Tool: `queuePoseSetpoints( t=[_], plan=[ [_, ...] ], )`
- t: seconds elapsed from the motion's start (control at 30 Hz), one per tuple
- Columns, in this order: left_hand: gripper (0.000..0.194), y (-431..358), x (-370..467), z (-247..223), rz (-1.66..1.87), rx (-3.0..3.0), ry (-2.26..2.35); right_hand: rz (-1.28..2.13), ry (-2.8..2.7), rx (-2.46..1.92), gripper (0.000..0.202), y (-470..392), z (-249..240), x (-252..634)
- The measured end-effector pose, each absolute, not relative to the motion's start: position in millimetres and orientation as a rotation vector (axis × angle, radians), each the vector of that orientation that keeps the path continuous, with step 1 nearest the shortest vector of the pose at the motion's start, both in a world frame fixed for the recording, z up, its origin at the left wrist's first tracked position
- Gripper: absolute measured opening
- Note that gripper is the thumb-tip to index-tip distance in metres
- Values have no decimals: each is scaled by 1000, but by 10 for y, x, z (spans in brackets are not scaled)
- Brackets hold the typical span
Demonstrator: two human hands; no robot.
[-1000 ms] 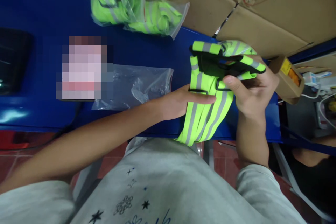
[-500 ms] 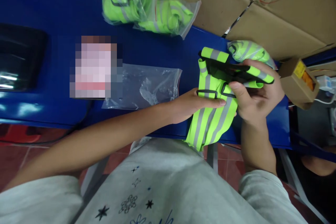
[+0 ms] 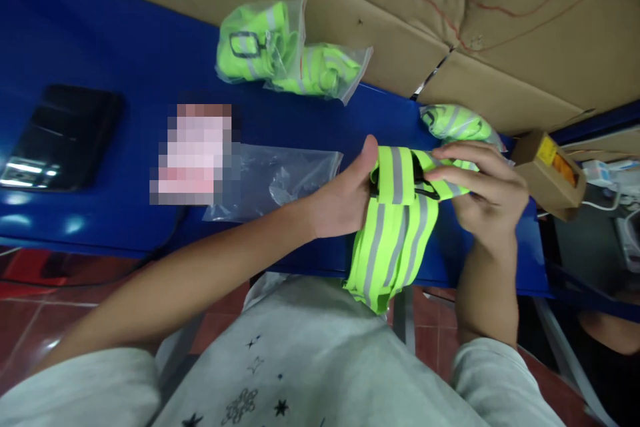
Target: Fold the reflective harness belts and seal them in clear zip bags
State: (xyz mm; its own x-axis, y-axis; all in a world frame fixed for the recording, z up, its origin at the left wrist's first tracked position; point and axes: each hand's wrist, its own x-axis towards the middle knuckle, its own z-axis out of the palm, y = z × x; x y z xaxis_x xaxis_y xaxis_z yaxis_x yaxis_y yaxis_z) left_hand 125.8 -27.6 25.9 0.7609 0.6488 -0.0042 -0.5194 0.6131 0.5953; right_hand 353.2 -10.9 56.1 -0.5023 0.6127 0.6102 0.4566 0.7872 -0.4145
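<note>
Both my hands hold a folded neon-green reflective strap (image 3: 390, 247) with grey stripes and black buckles, over the table's front edge. My left hand (image 3: 347, 197) grips its left side, thumb pointing up and the other fingers hidden behind the folds. A short band of the strap lies across the upper part of the bundle. Beside it, a black buckle (image 3: 427, 188) shows between my hands. My right hand (image 3: 487, 187) pinches the strap's right end, which stretches sideways from the bundle. The lower folds hang in loops near my shirt.
A clear plastic bag (image 3: 285, 180) lies flat on the blue table (image 3: 150, 67). Bagged green straps (image 3: 257, 43) rest at the back, with another bagged bundle (image 3: 460, 123) farther right. A black device (image 3: 63, 137) sits left, beside a blurred-out item (image 3: 195, 157). A cardboard box (image 3: 547, 170) stands right.
My right hand has drawn the strap end over the bundle and out to the right; the black inner side has mostly turned from view. My left thumb has lifted. The view has shifted.
</note>
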Motion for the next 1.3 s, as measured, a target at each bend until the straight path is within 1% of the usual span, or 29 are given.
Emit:
queuePoseSetpoints(
  t=[0.07,0.13,0.17,0.23,0.3,0.33,0.37,0.47,0.53,0.67,0.73,0.83,0.93,1.0,1.03,1.1,1.2,1.27,1.3],
  plan=[
    [49,-248,1245,222,703,560,304,185,-2219,-821,37,-128,534,3493],
    [30,-227,1246,169,731,500,391,216,-2292,-834,42,-127,550,3490],
    [25,-220,1248,147,743,470,426,305,-2356,-846,43,-119,574,3509],
    [19,-217,1251,127,750,432,462,625,-2447,-869,49,-88,631,3583],
    [19,-230,1253,142,742,447,469,915,-2329,-878,64,-47,655,3662],
    [22,-241,1255,157,736,469,469,984,-2224,-891,69,-28,645,3685],
    [25,-255,1259,172,731,495,471,1028,-2135,-917,69,-13,620,3690],
    [35,-292,1281,183,771,544,491,1161,-2041,-1061,57,-2,496,3593],
    [37,-304,1300,160,812,527,506,1213,-2008,-1156,50,-22,415,3472],
    [40,-313,1324,117,852,497,545,1032,-1963,-1168,37,-86,342,3288],
    [48,-324,1326,123,880,514,576,931,-1994,-1121,35,-110,346,3265],
    [68,-350,1322,152,924,566,628,830,-2058,-1088,36,-110,372,3293],
    [76,-365,1318,165,915,631,690,811,-2074,-1075,34,-78,384,3333],
    [73,-362,1319,153,903,636,711,804,-2043,-1069,34,-67,371,3334],
    [69,-356,1321,141,897,623,712,787,-2020,-1077,35,-72,360,3326],
    [55,-340,1327,114,868,575,680,705,-1973,-1108,38,-103,337,3297],
    [36,-320,1335,87,740,484,537,505,-1883,-1139,35,-167,310,3263],
    [31,-315,1329,90,654,469,429,401,-1873,-1087,30,-182,297,3268],
    [33,-314,1322,100,636,478,391,357,-1888,-1034,28,-176,291,3279]
  ],
)
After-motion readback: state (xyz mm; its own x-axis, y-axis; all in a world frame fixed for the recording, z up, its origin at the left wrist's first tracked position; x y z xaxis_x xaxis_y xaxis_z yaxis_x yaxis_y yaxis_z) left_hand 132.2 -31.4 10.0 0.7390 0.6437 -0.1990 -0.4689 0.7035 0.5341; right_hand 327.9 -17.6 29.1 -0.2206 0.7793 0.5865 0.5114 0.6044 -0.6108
